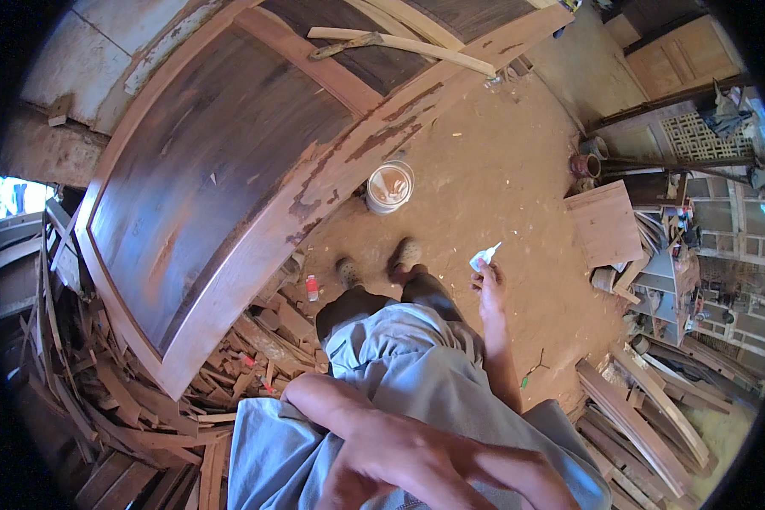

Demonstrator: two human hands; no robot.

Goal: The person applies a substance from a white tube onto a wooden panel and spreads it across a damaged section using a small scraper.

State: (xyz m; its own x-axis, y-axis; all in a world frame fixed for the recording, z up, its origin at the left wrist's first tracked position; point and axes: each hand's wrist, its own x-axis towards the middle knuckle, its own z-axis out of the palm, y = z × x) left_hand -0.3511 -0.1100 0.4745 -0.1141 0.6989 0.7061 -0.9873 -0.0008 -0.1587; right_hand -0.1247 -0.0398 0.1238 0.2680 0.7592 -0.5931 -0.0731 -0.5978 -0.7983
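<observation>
My right hand is closed round a small white bottle with a thin pointed nozzle, held out over the floor on my right. Close to the camera, across the front of my grey-blue garment, lies my left hand. Its fingers are spread apart and nothing shows in them, though the tips run past the lower edge. To my left stands a large wooden door-like panel with a pale frame and dark inner boards. Curved wooden strips rest on its far end.
A white bucket stands on the brown floor beside the panel, ahead of my feet. Wood offcuts are heaped at lower left, near a red-and-white container. Long timber pieces lie at lower right, below a cluttered bench.
</observation>
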